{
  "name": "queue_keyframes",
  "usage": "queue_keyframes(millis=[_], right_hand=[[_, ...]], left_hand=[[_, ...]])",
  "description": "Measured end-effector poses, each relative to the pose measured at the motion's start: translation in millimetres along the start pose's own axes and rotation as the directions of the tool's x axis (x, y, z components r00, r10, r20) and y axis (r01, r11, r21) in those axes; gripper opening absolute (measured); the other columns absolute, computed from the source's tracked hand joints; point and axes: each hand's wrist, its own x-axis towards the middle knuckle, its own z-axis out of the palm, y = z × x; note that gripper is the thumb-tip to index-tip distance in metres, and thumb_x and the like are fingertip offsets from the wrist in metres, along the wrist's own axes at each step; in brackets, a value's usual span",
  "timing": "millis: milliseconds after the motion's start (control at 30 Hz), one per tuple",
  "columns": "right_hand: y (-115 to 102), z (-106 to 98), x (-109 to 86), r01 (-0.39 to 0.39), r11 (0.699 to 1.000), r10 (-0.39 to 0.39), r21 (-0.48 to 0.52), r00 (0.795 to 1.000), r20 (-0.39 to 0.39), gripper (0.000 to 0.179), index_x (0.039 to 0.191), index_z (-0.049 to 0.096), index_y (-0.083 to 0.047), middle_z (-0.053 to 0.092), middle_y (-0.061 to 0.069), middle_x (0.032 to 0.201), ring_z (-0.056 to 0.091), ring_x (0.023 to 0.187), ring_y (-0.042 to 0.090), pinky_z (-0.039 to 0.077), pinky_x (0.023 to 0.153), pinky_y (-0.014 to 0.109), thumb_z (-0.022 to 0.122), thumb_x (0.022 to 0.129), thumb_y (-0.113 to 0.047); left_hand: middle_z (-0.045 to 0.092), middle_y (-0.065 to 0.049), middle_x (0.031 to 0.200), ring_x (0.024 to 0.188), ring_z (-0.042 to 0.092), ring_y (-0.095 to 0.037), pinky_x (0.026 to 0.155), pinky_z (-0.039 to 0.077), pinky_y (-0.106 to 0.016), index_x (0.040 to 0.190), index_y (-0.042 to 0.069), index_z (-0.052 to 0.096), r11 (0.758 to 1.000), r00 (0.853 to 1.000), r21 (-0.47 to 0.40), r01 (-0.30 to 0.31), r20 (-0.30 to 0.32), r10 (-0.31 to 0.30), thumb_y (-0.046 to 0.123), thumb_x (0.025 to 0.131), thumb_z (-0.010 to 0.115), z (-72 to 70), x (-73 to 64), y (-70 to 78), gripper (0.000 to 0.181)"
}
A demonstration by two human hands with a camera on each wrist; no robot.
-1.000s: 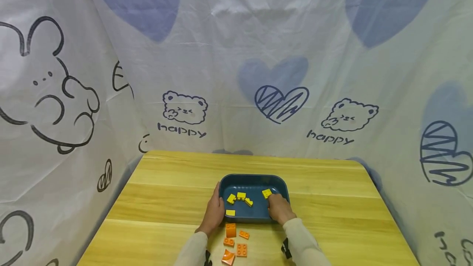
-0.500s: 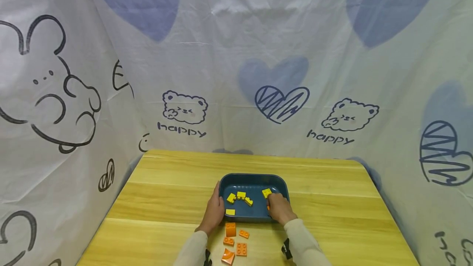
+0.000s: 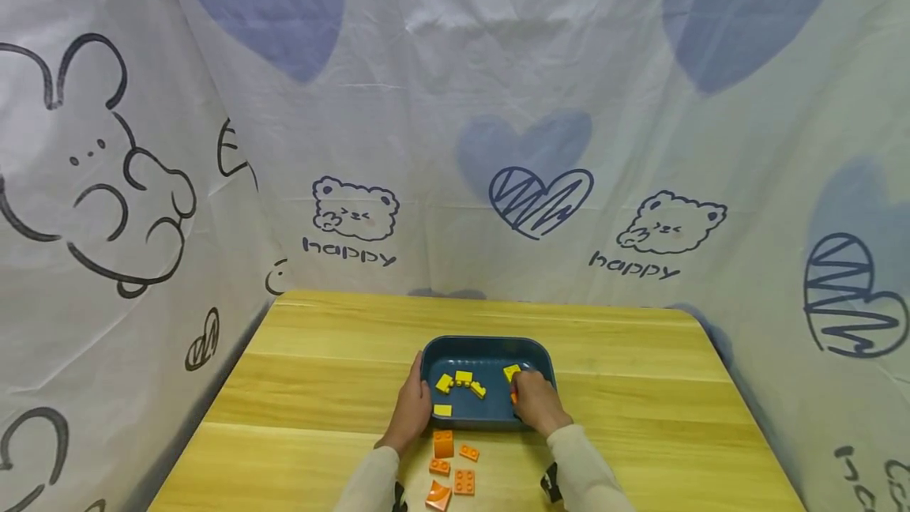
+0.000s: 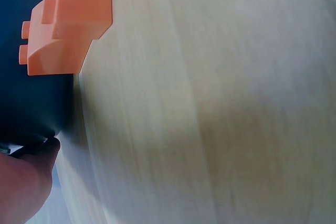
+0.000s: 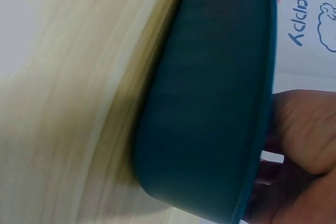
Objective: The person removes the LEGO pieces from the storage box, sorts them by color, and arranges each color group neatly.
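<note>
A dark teal tray (image 3: 490, 423) stands on the wooden table. My left hand (image 3: 412, 405) lies along its left side in the head view, fingers straight against the outer wall. In the left wrist view its thumb (image 4: 31, 177) is at the tray's wall. My right hand (image 3: 539, 401) reaches over the right rim into the tray, fingers curled. A bit of an orange toy brick (image 3: 514, 399) shows at its fingertips, mostly hidden. Right by them lies a yellow brick (image 3: 510, 370). Several yellow bricks (image 3: 464, 378) lie at the tray's left.
In front of the tray several orange bricks lie on the table (image 3: 320, 417), among them a tall orange brick (image 3: 443, 443), a four-stud brick (image 3: 464, 482) and a curved piece (image 3: 438, 495). A white printed cloth (image 3: 455, 243) hangs behind and at both sides.
My right hand has shifted slightly left inside the tray. The orange brick at its fingertips has come into view, and the fingers cover more of the yellow brick. My left hand stays put.
</note>
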Motion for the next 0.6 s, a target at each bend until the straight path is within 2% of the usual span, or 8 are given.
queue_keyframes(millis=[267,600], right_hand=[[-6.9,-4.5,2.6,0.054,0.998,-0.058,-0.037,0.989,-0.135,0.018,0.089,0.073,0.003,0.061,0.01,0.083,0.063,0.074,0.027,0.06,0.063,0.039,0.082,0.076,0.011],[-10.6,-9.7,2.9,0.061,0.998,-0.06,0.003,0.983,-0.176,0.025,0.096,0.073,0.004,0.063,0.013,0.09,0.064,0.078,0.027,0.061,0.069,0.04,0.084,0.075,0.011]], left_hand=[[0.028,-0.033,0.163,0.149,0.03,-0.049,0.12,0.027,-0.062,0.159,-0.011,0.022,1.0,1.0,0.004,-0.005,-0.004,0.005,-0.006,0.106,0.036,0.2,1.1,-0.8,0.056],[0.029,-0.032,0.163,0.148,0.031,-0.049,0.12,0.027,-0.062,0.159,-0.012,0.022,1.0,1.0,-0.008,-0.009,-0.004,0.009,-0.005,0.106,0.036,0.0,0.8,0.3,0.055]])
